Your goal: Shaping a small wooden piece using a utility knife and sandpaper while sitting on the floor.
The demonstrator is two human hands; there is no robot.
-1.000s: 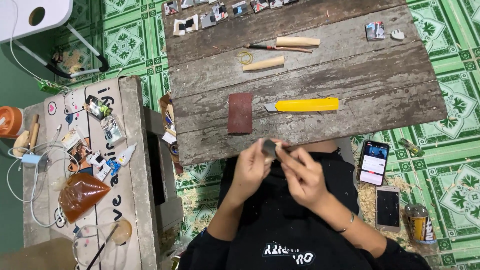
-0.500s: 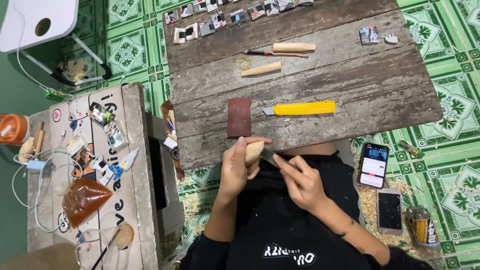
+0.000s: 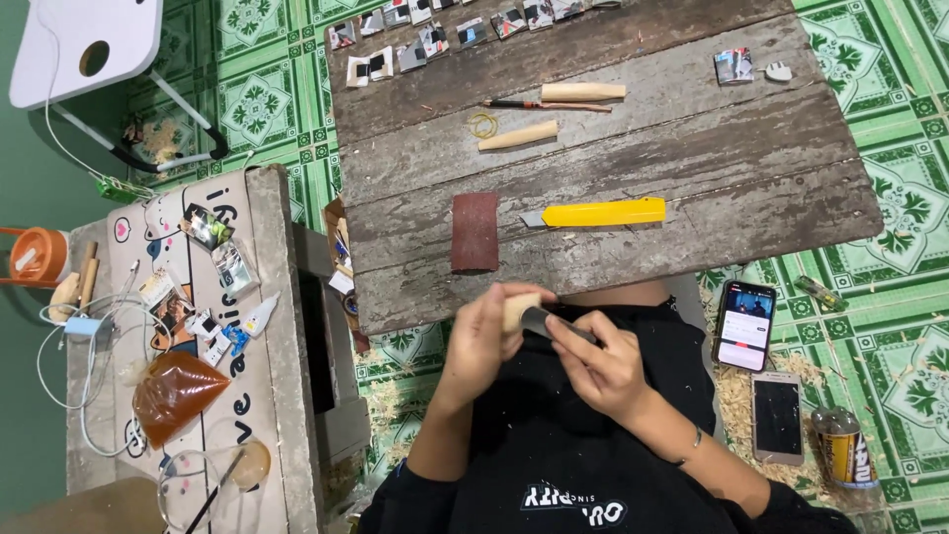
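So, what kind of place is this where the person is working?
Probably a home hobby corner for wood carving, set on a floor. A weathered plank board serves as a bench over green patterned floor tiles, wood shavings lie beside the person, and a yellow utility knife and sandpaper piece rest on the board.

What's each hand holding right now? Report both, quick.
Left hand: closed on a pale wooden piece.
Right hand: closed on a dark slim tool, set against the wood.

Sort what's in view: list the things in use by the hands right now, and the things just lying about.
In use:
left hand holding a pale wooden piece
right hand holding a dark narrow tool against it

Lying about:
yellow utility knife
reddish-brown sandpaper
two phones
can
wooden pieces on the plank table
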